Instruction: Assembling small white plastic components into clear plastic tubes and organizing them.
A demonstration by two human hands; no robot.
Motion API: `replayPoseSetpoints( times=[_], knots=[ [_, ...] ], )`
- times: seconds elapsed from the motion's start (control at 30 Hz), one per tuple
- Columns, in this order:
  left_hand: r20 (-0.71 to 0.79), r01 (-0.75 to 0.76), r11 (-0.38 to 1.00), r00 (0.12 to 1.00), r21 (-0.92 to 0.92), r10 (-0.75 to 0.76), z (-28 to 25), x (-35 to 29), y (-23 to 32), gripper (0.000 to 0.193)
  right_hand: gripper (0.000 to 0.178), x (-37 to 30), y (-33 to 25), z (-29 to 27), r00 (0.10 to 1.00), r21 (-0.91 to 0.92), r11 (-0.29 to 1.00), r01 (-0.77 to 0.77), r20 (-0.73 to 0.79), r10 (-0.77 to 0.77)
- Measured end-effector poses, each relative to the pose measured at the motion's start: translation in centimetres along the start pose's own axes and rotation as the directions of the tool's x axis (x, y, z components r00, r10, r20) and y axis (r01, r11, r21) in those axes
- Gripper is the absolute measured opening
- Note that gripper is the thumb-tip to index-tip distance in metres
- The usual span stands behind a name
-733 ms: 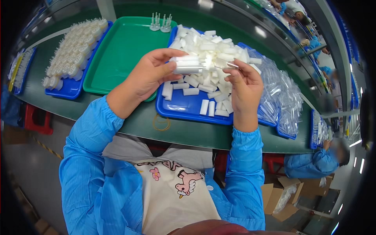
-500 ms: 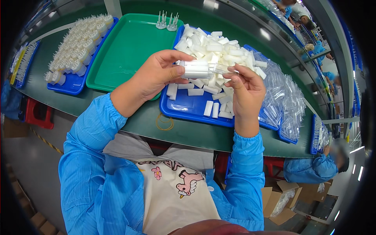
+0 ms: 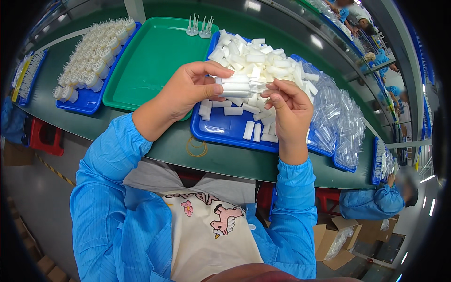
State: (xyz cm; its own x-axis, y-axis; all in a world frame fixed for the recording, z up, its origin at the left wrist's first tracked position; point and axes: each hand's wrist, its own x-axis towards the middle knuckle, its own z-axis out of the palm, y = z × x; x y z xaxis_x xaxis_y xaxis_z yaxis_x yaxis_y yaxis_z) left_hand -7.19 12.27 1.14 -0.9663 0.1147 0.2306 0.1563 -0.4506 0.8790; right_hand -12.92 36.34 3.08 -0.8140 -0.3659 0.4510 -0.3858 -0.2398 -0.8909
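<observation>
Hands (image 3: 190, 91) on white cylinders (image 3: 236, 87) and adjoining clear piece (image 3: 258, 87)

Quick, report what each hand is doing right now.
Left hand: closed, gripping a bundle of white cylinders.
Right hand: fingertips closed on a clear plastic piece at the bundle's right end.

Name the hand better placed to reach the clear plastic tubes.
Probably the right hand, once free: it is nearer the clear plastic tubes, while the left hand, farther off, grips a cluster of white cylinders.
</observation>
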Motion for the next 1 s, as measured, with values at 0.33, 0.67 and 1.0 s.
replayPoseSetpoints(
  times=[0.33,0.67,1.0],
  knots=[
    [0.03,0.021,0.989,0.999,0.146,-0.026,0.5,0.0,0.8,0.033,0.026,-0.4,0.1,1.0,0.999,-0.009,0.999,0.046,-0.021,-0.046],
    [0.202,-0.015,0.962,0.979,0.272,-0.042,-0.4,0.4,1.4,0.034,0.025,-0.4,0.2,0.7,1.0,-0.011,1.0,-0.009,-0.002,0.009],
    [0.14,-0.082,0.981,0.989,0.178,0.057,-0.2,0.4,0.5,0.028,0.025,0.4,1.0,-0.6,0.988,0.147,0.985,-0.089,0.136,0.069]
  ],
)
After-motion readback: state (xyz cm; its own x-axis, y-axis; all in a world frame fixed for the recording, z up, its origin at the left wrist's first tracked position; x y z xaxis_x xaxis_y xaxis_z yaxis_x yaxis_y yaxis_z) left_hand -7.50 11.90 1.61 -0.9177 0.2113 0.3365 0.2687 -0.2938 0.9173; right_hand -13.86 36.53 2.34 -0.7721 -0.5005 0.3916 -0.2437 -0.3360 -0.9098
